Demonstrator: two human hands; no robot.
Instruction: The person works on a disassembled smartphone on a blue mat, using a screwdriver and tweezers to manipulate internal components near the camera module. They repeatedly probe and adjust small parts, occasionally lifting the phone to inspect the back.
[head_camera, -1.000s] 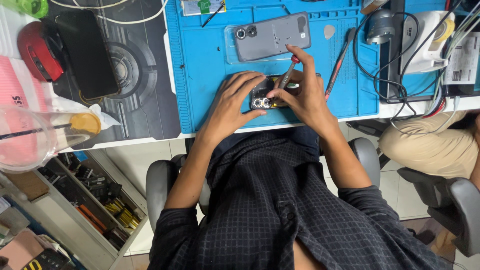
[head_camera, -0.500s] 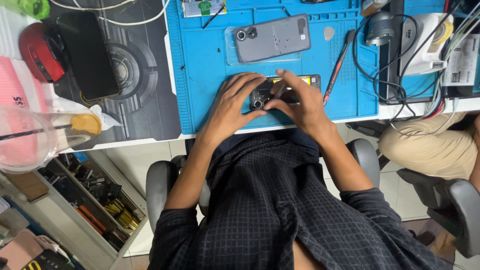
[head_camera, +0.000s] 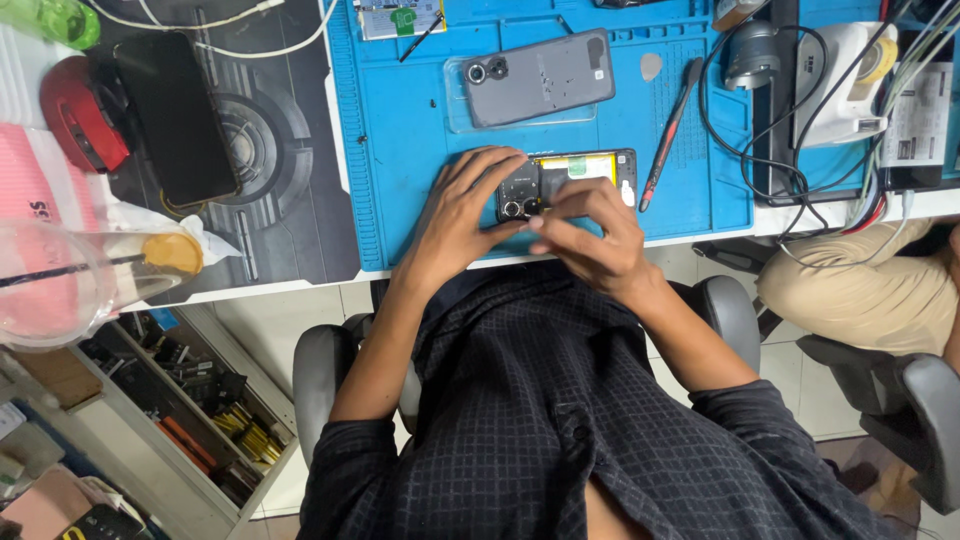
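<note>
Blue repair mat (head_camera: 400, 130) spread across the bench, dark patterned mat (head_camera: 290, 200) alongside to its left. Down at the near edge of the blue mat, opened phone (head_camera: 570, 178) lying flat, back off, camera lenses and yellow-labelled battery showing. Left hand (head_camera: 455, 215) spread wide, fingers (head_camera: 490, 165) splayed over the phone's left end, touching it. Right hand (head_camera: 590, 235) curled over the phone's lower middle, fingertips (head_camera: 545, 222) pinched narrow against the phone; whether anything sits in the pinch, cannot tell. Grey back cover (head_camera: 540, 78) lying further up the mat, well apart from both hands. Red-handled tool (head_camera: 668, 135) resting untouched just right of the phone. Black phone (head_camera: 178, 120) face up on the dark mat, red round object (head_camera: 80, 125) just beside it. Tangle of cables (head_camera: 790, 150) off to the right
</note>
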